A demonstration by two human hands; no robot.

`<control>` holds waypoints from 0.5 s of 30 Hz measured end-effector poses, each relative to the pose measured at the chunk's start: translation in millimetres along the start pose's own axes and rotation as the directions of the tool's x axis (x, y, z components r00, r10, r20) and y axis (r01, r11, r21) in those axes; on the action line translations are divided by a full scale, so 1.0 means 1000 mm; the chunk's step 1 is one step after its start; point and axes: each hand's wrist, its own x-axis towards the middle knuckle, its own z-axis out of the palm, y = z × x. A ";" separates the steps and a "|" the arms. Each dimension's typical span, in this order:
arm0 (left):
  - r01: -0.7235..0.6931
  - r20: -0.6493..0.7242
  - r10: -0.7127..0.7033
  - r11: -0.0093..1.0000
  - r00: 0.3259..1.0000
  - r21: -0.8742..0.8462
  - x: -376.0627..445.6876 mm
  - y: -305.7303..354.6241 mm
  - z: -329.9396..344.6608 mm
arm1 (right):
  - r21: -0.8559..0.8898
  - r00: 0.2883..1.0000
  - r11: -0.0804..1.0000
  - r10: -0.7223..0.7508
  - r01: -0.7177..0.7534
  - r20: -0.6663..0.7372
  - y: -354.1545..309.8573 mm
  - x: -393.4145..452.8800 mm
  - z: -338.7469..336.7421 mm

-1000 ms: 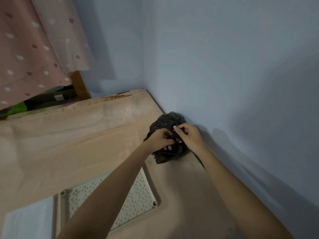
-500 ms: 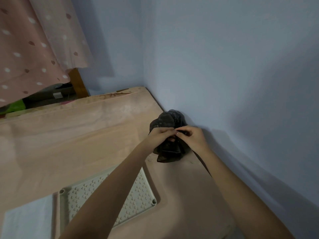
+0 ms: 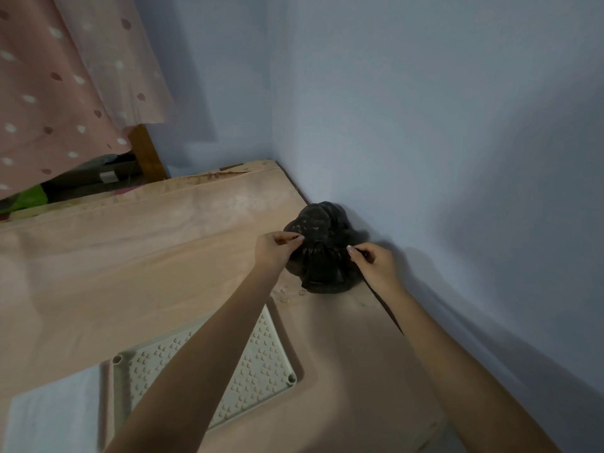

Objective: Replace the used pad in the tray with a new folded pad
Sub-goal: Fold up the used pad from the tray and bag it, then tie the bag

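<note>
Both hands are up at the far corner, working a bunched black plastic bag [image 3: 322,253] that sits on the peach-covered surface [image 3: 130,256] right against the blue wall [image 3: 425,125]. The left hand [image 3: 274,251] has its fingertips curled in, pinching the bag's gathered edge on one side; the right hand [image 3: 372,261] pinches the other side between thumb and forefinger, the two hands apart with the crinkled plastic between them. Nearer the person, the cream tray [image 3: 261,364] with its raised dot pattern lies flat on the cover, and the left forearm crosses over the middle of it, hiding part of the grid. Just beside the tray, at the lower left edge, lies a white folded pad [image 3: 49,416], cut off by the frame. Up at the back, a pink dotted curtain [image 3: 49,93] hangs over a wooden post [image 3: 147,155]. No writing can be read anywhere.
</note>
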 end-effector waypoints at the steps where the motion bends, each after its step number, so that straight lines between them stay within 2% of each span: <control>1: 0.002 -0.019 -0.003 1.000 1.000 -0.007 0.003 -0.003 -0.005 | -0.011 1.000 1.000 0.013 -0.013 -0.013 0.005 0.000 -0.003; 10: 0.034 -0.056 -0.028 0.994 0.998 0.106 0.025 -0.028 -0.040 | -0.003 0.979 0.980 0.198 -0.199 -0.045 0.047 -0.001 -0.021; 15: 0.059 -0.080 -0.046 0.984 0.996 0.171 0.037 -0.032 -0.049 | -0.005 0.965 0.969 0.244 -0.246 -0.095 0.053 -0.004 -0.023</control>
